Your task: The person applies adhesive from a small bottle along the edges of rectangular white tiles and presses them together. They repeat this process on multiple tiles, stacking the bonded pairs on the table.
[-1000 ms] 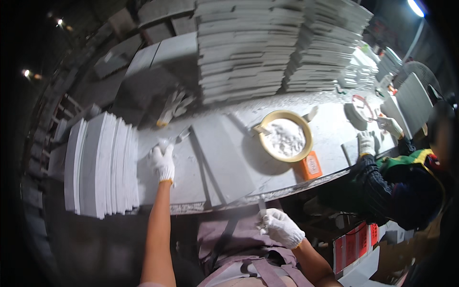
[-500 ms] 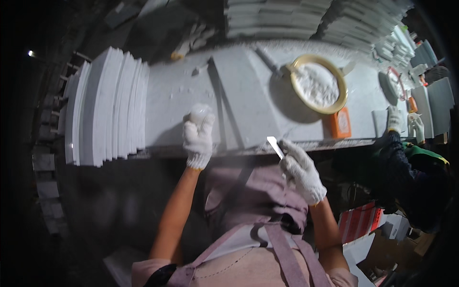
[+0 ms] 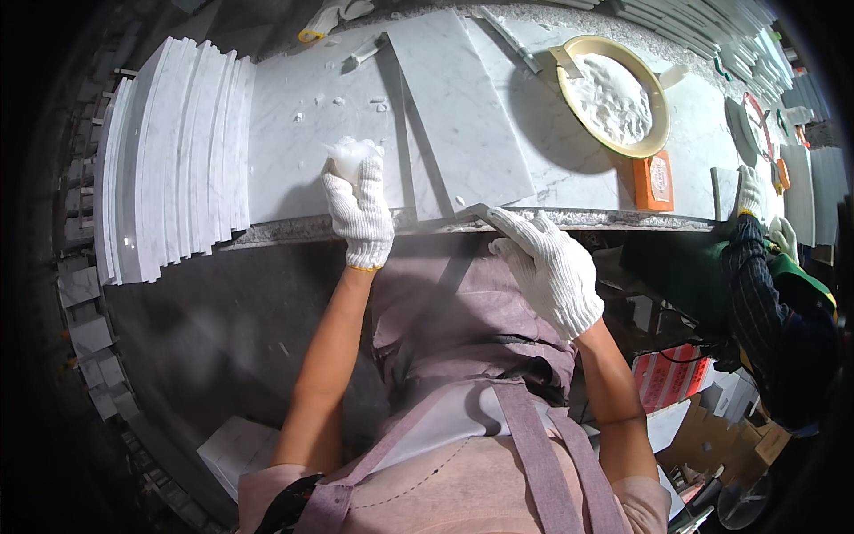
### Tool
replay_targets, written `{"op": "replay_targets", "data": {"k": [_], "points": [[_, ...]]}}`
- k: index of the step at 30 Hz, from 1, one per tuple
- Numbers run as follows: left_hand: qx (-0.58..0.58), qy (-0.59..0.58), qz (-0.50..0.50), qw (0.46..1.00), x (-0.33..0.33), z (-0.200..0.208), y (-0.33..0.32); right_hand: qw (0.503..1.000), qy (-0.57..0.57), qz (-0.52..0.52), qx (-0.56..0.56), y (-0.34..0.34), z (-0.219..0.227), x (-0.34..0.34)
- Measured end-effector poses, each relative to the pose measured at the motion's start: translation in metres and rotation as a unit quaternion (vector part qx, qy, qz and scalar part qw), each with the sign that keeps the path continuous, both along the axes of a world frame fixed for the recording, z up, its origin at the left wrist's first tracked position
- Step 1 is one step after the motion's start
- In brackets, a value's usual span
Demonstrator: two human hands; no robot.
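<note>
My gloved left hand is closed round a whitish, translucent lump, whose exact kind I cannot make out, over the worktop. A flat-bladed scraper is in my gloved right hand, its blade at the near edge of a grey-white marble tile. Whether the blade touches the tile is unclear. The tile lies at a slant on the marble worktop, its near end at the table's front edge. My fingers hide the scraper's handle.
Upright tiles stand stacked at left. A yellow-rimmed bowl of white powder and an orange box are at right. White crumbs and a long bar-like tool lie farther back. A co-worker's gloved hand is at far right.
The scraper in my right hand has turned from pointing up beside the tile to lying low at its near edge. My left hand still holds the lump. The whole view has shifted.
</note>
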State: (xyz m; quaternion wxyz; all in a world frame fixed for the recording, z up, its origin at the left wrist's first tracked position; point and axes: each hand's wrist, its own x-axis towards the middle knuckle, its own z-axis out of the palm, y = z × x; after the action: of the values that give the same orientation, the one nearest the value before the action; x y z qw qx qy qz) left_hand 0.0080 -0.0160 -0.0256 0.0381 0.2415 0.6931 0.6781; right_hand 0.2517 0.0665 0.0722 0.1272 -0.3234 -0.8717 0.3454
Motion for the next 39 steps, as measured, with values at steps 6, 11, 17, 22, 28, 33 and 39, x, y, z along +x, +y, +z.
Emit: {"op": "replay_targets", "data": {"k": [6,11,17,22,28,33,39], "points": [[0.003,0.012,-0.001,1.000,0.000,0.001,0.001,0.998,-0.022,0.023,-0.045,0.005,0.003,-0.005],[-0.018,0.021,0.014,1.000,0.001,0.002,-0.001,1.000,-0.026,0.016,-0.004,0.003,0.001,-0.015],[-0.035,0.018,0.011,0.999,0.000,0.001,-0.002,0.999,-0.039,0.013,-0.002,0.003,-0.004,-0.019],[-0.010,0.025,0.018,0.999,0.001,0.000,-0.001,1.000,-0.004,0.006,0.022,-0.009,-0.017,-0.017],[-0.016,0.005,0.009,1.000,0.002,0.004,-0.002,0.997,-0.074,0.024,-0.016,-0.021,-0.021,0.000],[0.003,-0.018,-0.005,1.000,0.004,0.009,0.000,0.999,0.011,-0.033,0.029,-0.015,-0.021,-0.013],[-0.008,-0.012,0.010,1.000,0.004,0.007,-0.001,0.998,-0.043,0.003,0.056,-0.020,-0.024,-0.014]]}}
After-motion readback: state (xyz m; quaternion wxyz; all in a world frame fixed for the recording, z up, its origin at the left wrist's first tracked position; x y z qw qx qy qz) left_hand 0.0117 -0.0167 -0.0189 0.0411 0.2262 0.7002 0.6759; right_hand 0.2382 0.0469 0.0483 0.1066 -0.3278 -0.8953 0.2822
